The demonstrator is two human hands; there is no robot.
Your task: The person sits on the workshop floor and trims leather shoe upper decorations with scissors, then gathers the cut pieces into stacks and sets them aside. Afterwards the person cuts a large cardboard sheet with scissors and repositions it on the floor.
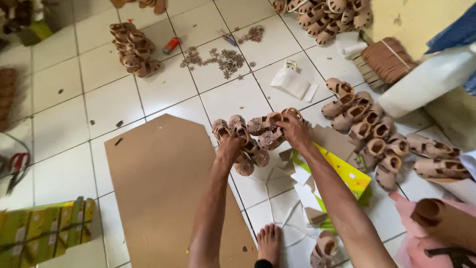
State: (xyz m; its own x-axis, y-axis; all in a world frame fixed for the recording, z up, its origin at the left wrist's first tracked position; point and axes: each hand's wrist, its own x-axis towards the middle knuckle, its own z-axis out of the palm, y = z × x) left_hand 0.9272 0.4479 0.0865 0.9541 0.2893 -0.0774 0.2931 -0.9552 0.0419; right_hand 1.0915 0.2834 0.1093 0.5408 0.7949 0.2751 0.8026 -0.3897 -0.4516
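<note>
The brown cardboard sheet (163, 183) lies flat on the tile floor at 7 o'clock, long axis approx. toward 12, maybe as a work base. At centre is the cluster of small tan sandals (253, 139), row running 9 to 3, soles mostly up. My left hand (229, 148) closes on one sandal; my right hand (293, 131) grips another w/ fingers curled.

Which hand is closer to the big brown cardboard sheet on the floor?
The left hand. It grips small tan sandals just past the cardboard sheet's right edge. The right hand holds sandals farther right, over the white tiles, well away from the sheet.
</note>
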